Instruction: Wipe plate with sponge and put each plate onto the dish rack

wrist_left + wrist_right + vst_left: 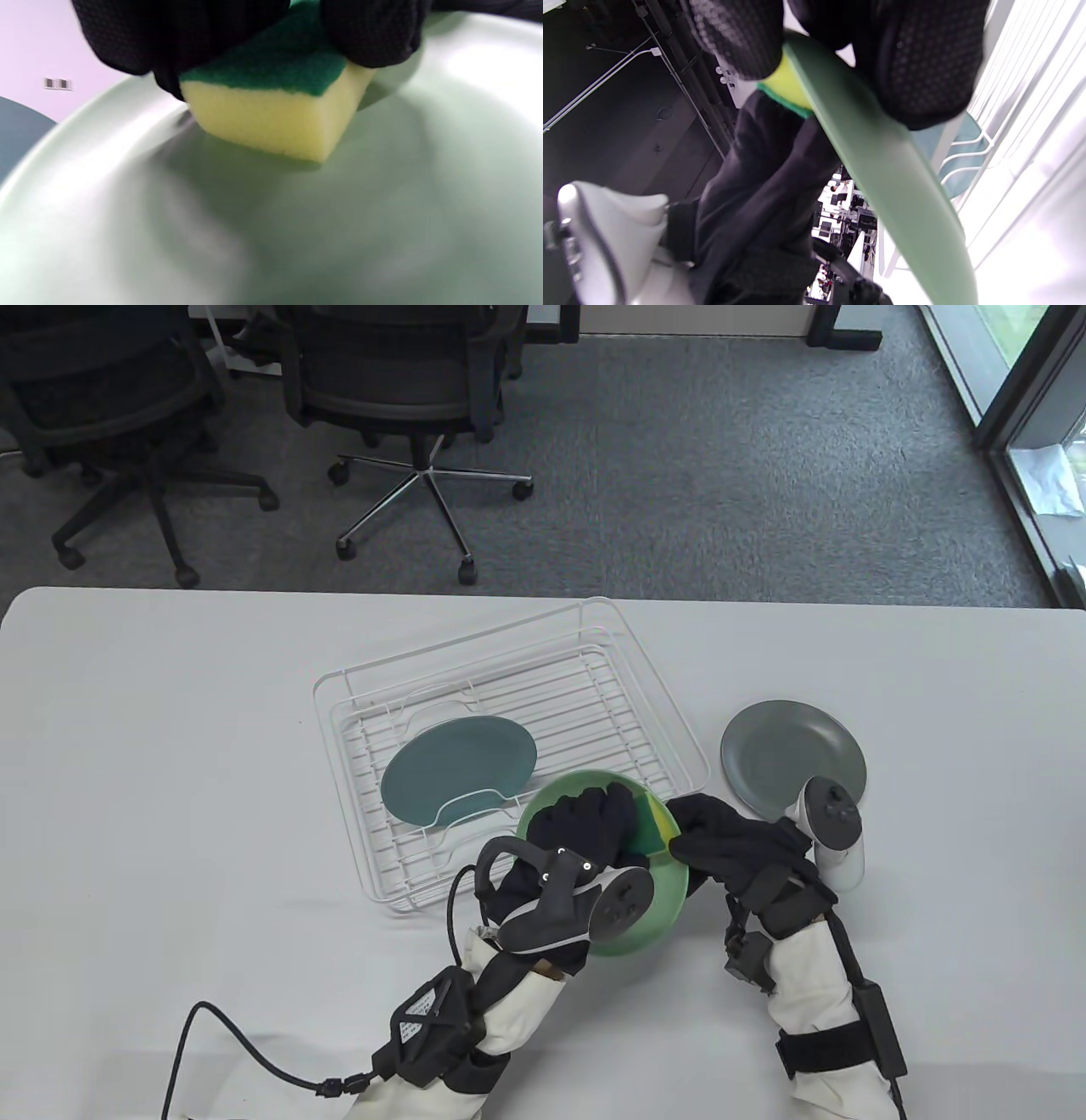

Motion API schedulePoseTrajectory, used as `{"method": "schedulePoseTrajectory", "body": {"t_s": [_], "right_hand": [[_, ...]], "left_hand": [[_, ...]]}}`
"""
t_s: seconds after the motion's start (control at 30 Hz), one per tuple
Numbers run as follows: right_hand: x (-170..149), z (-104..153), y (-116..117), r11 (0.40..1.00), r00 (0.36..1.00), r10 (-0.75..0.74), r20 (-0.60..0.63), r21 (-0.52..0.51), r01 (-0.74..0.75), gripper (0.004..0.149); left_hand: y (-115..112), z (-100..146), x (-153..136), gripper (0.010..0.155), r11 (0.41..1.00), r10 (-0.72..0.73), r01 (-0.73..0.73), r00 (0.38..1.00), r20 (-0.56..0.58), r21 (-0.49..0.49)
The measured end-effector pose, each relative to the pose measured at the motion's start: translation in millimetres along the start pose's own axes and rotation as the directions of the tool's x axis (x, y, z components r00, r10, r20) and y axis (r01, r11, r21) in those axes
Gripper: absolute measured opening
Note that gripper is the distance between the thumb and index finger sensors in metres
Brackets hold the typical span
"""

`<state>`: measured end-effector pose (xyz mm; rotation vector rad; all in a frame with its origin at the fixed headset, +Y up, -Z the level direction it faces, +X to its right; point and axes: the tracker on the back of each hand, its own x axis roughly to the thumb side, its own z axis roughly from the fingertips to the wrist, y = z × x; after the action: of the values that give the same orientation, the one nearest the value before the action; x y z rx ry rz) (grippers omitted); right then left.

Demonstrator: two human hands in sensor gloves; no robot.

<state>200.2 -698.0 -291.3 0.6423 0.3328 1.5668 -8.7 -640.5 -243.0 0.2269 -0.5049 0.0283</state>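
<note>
While my left hand (585,827) presses the yellow sponge with green scouring top (271,106) into the pale green round plate (657,899), my right hand (721,840) pinches that plate's right rim. Left and farther sits the white wire dish rack (628,645) holding a teal plate (458,768); a grey plate (785,755) lies right.

The left hand (585,823) hides most of the sponge (654,824) and the middle of the light green plate (666,899) in the table view — the plate's near surface is blurred in the left wrist view.
</note>
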Motion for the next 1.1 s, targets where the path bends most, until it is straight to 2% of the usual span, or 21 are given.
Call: {"method": "schedulePoseTrajectory", "body": {"t_s": [0.27, 0.43, 0.73, 0.83, 0.93, 1.1], "right_hand": [[1.2, 3.9, -7.9, 0.999, 1.000, -0.001, 0.018, -0.039, 0.002, 0.054], [0.9, 13.7, -22.0, 0.992, 1.000, -0.019, 0.022, -0.126, 0.022, 0.054], [-10.0, 24.3, -36.5, 0.976, 0.995, -0.099, 0.008, -0.196, 0.098, 0.053], [-10.8, 24.8, -36.9, 0.974, 0.995, -0.096, 0.004, -0.206, 0.095, 0.053], [-12.1, 23.7, -34.8, 0.973, 0.995, -0.095, -0.015, -0.214, 0.089, 0.053], [-15.2, 17.5, -26.2, 0.973, 0.994, -0.100, -0.050, -0.216, 0.087, 0.053]], "left_hand": [[-7.4, -3.5, -19.5, 0.075, 0.999, -0.023, 0.019, 0.992, -0.124, -0.030], [-12.8, -6.5, -20.5, 0.075, 0.990, -0.061, 0.043, 0.989, -0.135, -0.134], [-13.4, -8.6, -10.3, 0.075, 0.954, -0.009, -0.020, 0.995, -0.097, -0.300], [-13.3, -9.1, -3.3, 0.075, 0.922, -0.021, 0.000, 0.999, -0.050, -0.386], [-13.6, -8.4, 2.3, 0.075, 0.918, -0.013, 0.005, 1.000, -0.016, -0.397], [-10.7, -7.2, 14.8, 0.076, 0.908, 0.158, -0.119, 0.985, 0.066, -0.402]]}}
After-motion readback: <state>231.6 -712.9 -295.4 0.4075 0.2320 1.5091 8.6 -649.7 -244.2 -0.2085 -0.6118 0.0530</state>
